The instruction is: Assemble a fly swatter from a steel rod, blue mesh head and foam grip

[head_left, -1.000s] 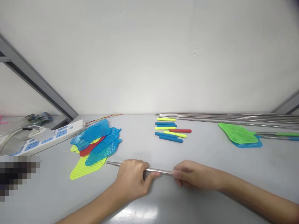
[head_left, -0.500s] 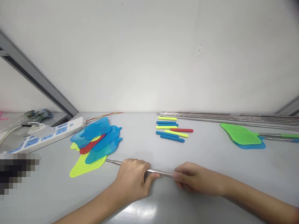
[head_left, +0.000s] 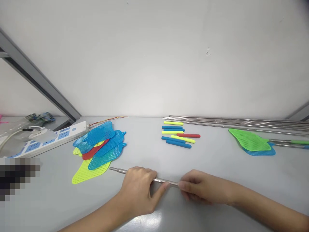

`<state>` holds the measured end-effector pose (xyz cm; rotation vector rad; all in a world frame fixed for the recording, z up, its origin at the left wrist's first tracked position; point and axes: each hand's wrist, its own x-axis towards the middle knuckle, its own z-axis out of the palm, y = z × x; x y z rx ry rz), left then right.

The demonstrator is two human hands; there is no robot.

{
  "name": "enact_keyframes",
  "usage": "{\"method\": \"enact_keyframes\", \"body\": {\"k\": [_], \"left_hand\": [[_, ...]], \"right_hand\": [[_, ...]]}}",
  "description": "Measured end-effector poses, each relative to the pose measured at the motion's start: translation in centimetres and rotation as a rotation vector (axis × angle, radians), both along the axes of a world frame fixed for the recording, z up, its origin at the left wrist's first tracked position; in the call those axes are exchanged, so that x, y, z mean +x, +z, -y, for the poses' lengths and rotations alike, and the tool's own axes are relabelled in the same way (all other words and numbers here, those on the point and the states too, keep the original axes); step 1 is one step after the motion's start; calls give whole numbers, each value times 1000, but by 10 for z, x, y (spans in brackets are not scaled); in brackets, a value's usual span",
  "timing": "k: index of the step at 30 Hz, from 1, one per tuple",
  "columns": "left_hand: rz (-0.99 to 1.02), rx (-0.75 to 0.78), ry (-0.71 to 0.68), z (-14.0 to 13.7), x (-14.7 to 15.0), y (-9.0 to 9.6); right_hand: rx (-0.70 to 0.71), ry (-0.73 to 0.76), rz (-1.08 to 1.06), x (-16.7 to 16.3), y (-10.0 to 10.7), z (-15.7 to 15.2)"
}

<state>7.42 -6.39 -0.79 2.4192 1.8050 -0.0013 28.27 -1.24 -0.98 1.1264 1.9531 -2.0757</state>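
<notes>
Curled closed, the left hand (head_left: 140, 190) grips a metal rod (head_left: 160, 180) at six o'clock of the worktop (head_left: 145, 141), the right hand (head_left: 201, 187) pinching it toward three, coloured mesh paddles (head_left: 96, 150) lying at ten.

Left hand (head_left: 139, 190), right hand (head_left: 201, 187) bare; forearms (head_left: 263, 203) bare, slender, tapering toward wrists (head_left: 228, 192).
</notes>
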Motion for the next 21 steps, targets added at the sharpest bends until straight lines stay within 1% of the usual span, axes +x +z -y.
{"method": "enact_keyframes", "body": {"k": [3, 7, 12, 16, 21], "left_hand": [[14, -12, 17, -2, 2, 1], [5, -17, 77, -6, 3, 4], [19, -21, 107, -7, 4, 5], [58, -20, 94, -7, 3, 2], [72, -15, 72, -7, 3, 1]], "right_hand": [[-99, -13, 31, 1, 1, -3], [-186, -25, 54, 1, 4, -5], [-200, -31, 25, 2, 3, -4], [-220, -41, 35, 2, 5, -2], [-260, -86, 37, 0, 9, 1]]}}
